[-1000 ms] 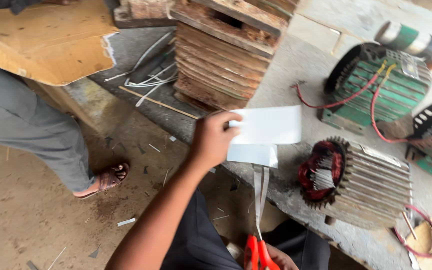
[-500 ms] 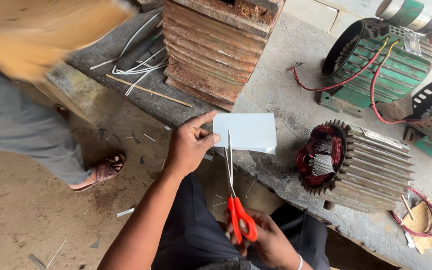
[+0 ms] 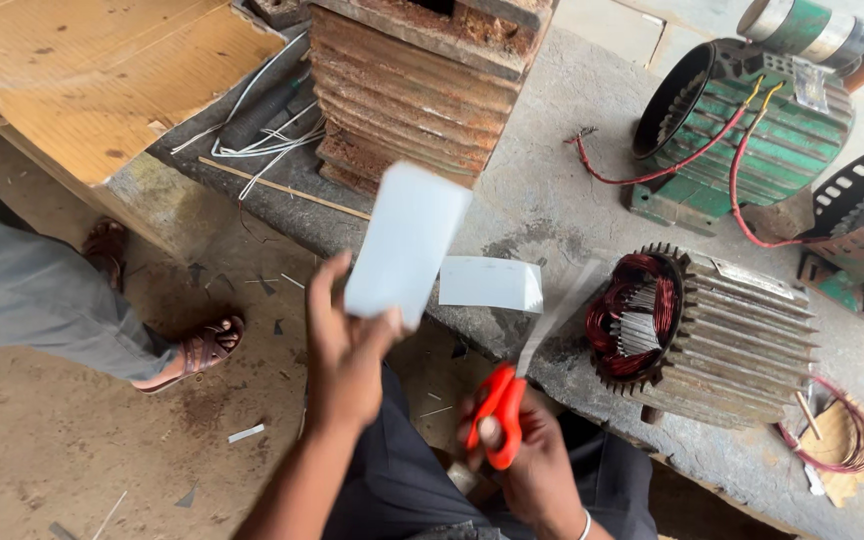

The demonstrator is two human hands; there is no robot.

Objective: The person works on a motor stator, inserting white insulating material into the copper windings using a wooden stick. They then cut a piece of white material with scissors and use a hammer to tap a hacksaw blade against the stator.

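Observation:
My left hand (image 3: 344, 350) pinches a white sheet of paper (image 3: 405, 240) by its lower edge and holds it upright above the bench edge. My right hand (image 3: 530, 458) grips orange-handled scissors (image 3: 512, 385), whose blurred blades point up and to the right, a little right of the sheet. A second white piece of paper (image 3: 489, 283) lies flat on the grey bench (image 3: 552, 200) between the sheet and a grey ribbed motor stator (image 3: 707, 335) with red copper windings.
A rusty stacked metal block (image 3: 417, 90) stands at the back, with white wires (image 3: 262, 140) and a cardboard sheet (image 3: 102, 80) to its left. A green motor housing (image 3: 752, 130) with red leads sits at the back right. Another person's sandalled foot (image 3: 197, 345) and grey trouser leg are at the left.
My left hand has lifted the white sheet up off the bench, and a smaller white piece now lies flat there. The scissors have swung to the right of the sheet.

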